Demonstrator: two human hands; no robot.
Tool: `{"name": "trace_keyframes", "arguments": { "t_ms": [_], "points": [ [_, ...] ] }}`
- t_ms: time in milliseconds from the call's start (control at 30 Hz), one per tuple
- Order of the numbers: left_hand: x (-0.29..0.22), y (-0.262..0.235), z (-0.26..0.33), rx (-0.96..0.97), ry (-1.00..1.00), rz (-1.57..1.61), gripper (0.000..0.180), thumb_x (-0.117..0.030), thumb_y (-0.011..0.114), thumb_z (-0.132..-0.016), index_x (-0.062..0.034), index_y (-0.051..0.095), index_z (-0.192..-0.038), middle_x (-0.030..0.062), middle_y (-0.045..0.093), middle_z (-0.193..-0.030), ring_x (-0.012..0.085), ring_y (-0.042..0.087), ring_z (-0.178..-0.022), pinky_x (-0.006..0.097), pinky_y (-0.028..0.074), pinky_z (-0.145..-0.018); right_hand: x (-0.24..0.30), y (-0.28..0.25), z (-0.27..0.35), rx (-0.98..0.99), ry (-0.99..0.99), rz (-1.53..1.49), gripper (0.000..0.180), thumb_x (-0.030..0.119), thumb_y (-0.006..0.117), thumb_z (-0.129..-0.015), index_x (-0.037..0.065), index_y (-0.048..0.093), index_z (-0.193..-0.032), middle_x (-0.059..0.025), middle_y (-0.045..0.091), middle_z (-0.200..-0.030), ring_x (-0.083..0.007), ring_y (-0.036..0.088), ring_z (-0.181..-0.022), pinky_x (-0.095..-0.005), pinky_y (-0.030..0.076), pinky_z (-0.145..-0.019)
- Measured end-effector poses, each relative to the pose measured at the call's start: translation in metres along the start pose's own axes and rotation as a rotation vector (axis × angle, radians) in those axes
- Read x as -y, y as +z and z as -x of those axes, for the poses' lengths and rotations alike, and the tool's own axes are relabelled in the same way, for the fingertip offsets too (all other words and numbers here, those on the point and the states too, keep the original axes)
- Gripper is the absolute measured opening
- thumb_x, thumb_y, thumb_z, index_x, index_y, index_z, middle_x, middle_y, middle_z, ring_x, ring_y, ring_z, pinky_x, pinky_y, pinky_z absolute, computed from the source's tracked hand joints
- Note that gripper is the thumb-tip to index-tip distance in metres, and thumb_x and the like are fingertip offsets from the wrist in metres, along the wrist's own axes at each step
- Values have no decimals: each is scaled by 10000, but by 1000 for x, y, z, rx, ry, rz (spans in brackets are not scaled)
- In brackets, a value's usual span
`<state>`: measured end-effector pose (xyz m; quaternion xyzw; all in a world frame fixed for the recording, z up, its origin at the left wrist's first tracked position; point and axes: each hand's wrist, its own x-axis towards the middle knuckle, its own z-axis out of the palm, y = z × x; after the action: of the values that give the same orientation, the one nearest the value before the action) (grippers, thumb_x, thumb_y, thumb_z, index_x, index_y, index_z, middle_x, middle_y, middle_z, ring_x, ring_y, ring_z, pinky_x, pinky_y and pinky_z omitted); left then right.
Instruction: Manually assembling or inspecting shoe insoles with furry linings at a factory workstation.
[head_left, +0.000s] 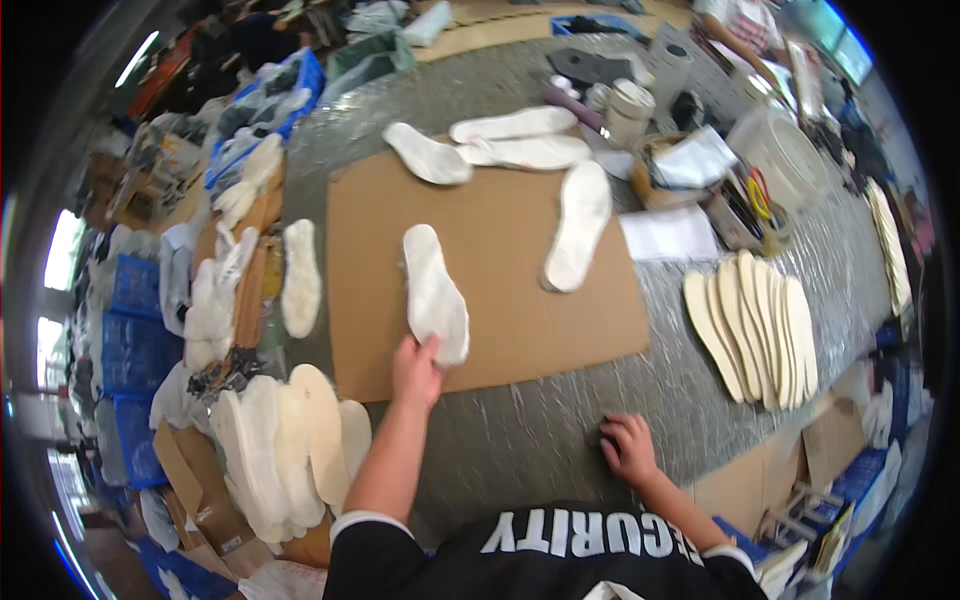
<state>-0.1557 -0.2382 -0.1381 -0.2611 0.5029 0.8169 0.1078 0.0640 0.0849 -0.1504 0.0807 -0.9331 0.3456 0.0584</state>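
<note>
My left hand (416, 372) grips the heel end of a white fleecy insole (436, 290) over a brown cardboard sheet (520, 340). Its thumb lies on top of the insole. To the right, my right hand (630, 447) rests on the grey covered table with fingers apart and loosely bent, holding nothing I can make out. A small dark spot shows by its fingertips. Another white insole (578, 228) lies on the right of the cardboard. Along the far edge are a third insole (428, 153) and two more lying side by side (525, 140).
Cream insoles (752, 330) are fanned out on the right. More insoles (285, 450) are stacked at the lower left, and a single one (300, 278) lies left of the cardboard. A white jar (630, 112), a tool box (735, 220) and a clear bucket (780, 150) stand far right.
</note>
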Motion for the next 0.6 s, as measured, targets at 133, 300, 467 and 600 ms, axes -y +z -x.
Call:
{"name": "trace_keyframes", "arguments": {
  "t_ms": [133, 300, 467, 600],
  "points": [
    [89, 34, 113, 50, -239, 64, 157, -179, 549, -973, -60, 536, -1075, 64, 620, -903, 145, 554, -648, 291, 429, -489, 41, 10, -25, -138, 630, -922, 167, 95, 642, -859, 59, 592, -1015, -76, 624, -949, -170, 602, -815, -298, 492, -720],
    [131, 72, 181, 221, -431, 49, 312, -338, 449, -1016, -51, 571, -1030, 60, 593, -785, 137, 529, -576, 283, 417, -480, 38, 6, -25, -174, 754, -1167, 147, 14, 631, -854, 43, 584, -990, -31, 614, -890, -92, 578, -765, -221, 479, -664],
    [108, 81, 198, 799, 93, -1019, 259, -270, 502, -976, -36, 611, -957, 95, 613, -841, 234, 578, -715, 362, 469, -647, -34, -63, 25, -33, 804, -886, 131, 8, 632, -843, 26, 622, -973, -12, 617, -791, -78, 568, -724, -244, 468, -630],
    [94, 100, 176, 650, 987, -1566, 110, -140, 613, -854, -45, 633, -908, 129, 619, -814, 341, 579, -810, 452, 454, -766, -68, -111, 51, -27, 758, -523, 151, 52, 611, -851, 41, 676, -987, -97, 683, -837, -181, 639, -779, -320, 500, -721]
  ]
}}
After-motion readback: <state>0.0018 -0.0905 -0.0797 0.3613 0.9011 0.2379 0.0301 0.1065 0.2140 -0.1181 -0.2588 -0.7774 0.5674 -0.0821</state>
